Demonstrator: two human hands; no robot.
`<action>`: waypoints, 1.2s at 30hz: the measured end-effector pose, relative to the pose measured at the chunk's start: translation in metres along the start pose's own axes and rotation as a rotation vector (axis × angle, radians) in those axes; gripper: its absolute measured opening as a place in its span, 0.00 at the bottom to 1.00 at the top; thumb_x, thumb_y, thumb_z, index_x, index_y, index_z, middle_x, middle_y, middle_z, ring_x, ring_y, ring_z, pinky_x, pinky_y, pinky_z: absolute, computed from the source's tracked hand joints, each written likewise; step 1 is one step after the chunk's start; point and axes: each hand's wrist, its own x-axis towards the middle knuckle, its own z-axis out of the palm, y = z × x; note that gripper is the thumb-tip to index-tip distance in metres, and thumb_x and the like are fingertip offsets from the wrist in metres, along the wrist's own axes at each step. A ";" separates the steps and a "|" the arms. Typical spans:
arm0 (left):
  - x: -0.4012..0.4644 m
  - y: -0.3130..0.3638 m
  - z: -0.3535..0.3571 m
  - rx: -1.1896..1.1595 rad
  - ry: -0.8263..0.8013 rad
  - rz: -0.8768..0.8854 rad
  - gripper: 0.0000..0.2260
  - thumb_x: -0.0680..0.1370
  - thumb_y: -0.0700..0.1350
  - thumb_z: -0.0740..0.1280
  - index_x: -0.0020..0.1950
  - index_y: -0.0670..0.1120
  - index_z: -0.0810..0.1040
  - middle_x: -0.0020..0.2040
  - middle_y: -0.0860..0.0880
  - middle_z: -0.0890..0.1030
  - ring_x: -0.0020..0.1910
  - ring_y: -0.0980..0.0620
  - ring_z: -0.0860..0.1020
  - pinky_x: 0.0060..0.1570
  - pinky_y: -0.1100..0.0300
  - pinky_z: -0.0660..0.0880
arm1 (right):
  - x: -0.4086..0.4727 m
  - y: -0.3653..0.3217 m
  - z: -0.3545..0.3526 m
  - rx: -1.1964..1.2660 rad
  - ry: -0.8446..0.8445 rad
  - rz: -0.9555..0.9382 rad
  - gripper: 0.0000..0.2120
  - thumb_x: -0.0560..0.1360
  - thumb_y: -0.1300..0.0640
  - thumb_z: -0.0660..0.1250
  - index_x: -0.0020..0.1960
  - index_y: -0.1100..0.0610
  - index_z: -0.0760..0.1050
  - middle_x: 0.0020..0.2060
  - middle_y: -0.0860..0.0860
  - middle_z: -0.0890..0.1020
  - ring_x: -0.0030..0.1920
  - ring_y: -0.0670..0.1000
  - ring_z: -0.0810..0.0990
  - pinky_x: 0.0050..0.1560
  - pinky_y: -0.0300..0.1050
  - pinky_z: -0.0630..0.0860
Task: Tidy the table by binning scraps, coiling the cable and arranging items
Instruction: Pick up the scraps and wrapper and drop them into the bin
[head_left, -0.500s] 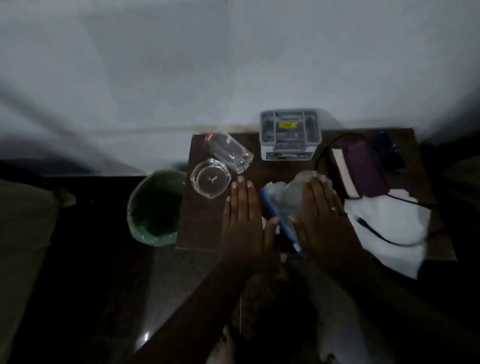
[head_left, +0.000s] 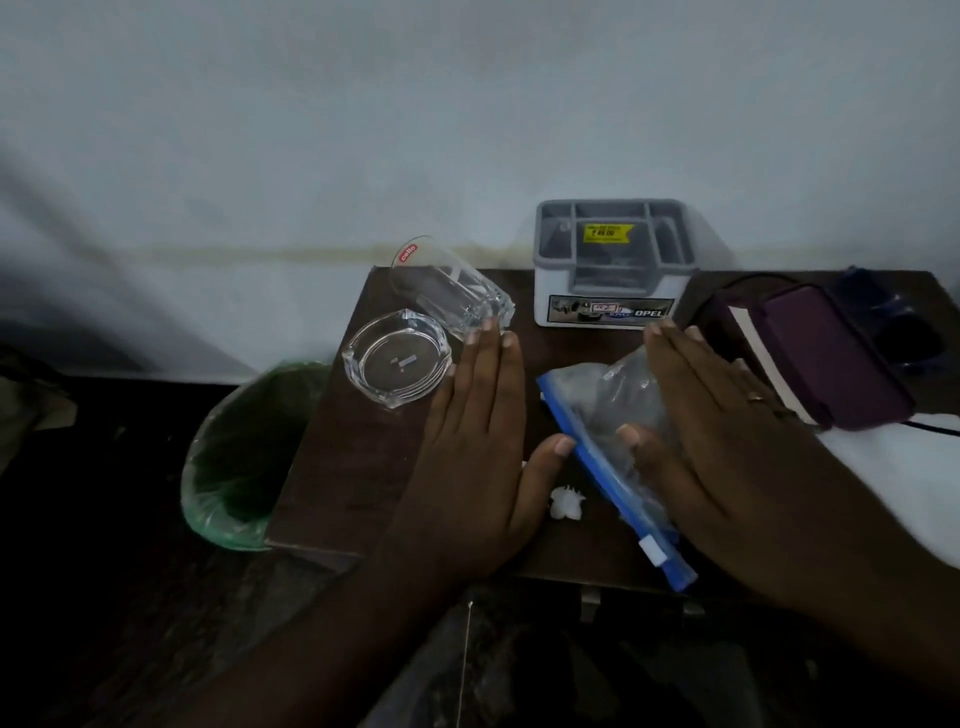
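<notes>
While flat hands (head_left: 597, 431) rest apart, zip bag (head_left: 613, 410) holds unclear contents.

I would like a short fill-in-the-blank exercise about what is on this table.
1. The drinking glass lies on its ____.
2. The bin beside the table has a ____ liner.
3. The right hand rests on a clear bag with a ____ zip strip.
4. The left hand is flat and holds ____.

Missing words: side; green; blue; nothing

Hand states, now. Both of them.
Left hand: open, flat on the dark wooden table, holding nothing.
Right hand: open, flat on the clear blue-edged zip bag, no grip.
</notes>
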 end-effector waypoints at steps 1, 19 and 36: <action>0.002 -0.001 0.002 -0.002 0.020 0.017 0.34 0.81 0.61 0.45 0.79 0.38 0.50 0.80 0.41 0.49 0.79 0.48 0.44 0.77 0.48 0.50 | 0.000 0.005 0.000 0.029 0.014 -0.026 0.34 0.77 0.39 0.48 0.79 0.51 0.48 0.79 0.45 0.52 0.79 0.43 0.46 0.77 0.42 0.45; 0.021 0.016 -0.025 -0.134 -0.185 0.174 0.36 0.77 0.61 0.63 0.77 0.41 0.59 0.78 0.45 0.60 0.78 0.51 0.55 0.76 0.52 0.55 | 0.036 0.024 0.004 -0.102 -0.112 -0.068 0.27 0.67 0.46 0.72 0.64 0.46 0.70 0.60 0.47 0.75 0.61 0.52 0.75 0.57 0.51 0.75; 0.078 0.048 -0.083 -0.377 -0.041 0.130 0.37 0.65 0.51 0.79 0.67 0.47 0.64 0.55 0.50 0.77 0.50 0.51 0.78 0.44 0.56 0.75 | 0.055 -0.023 -0.092 0.824 -0.033 0.016 0.09 0.72 0.65 0.68 0.50 0.59 0.82 0.47 0.57 0.86 0.48 0.56 0.85 0.49 0.51 0.81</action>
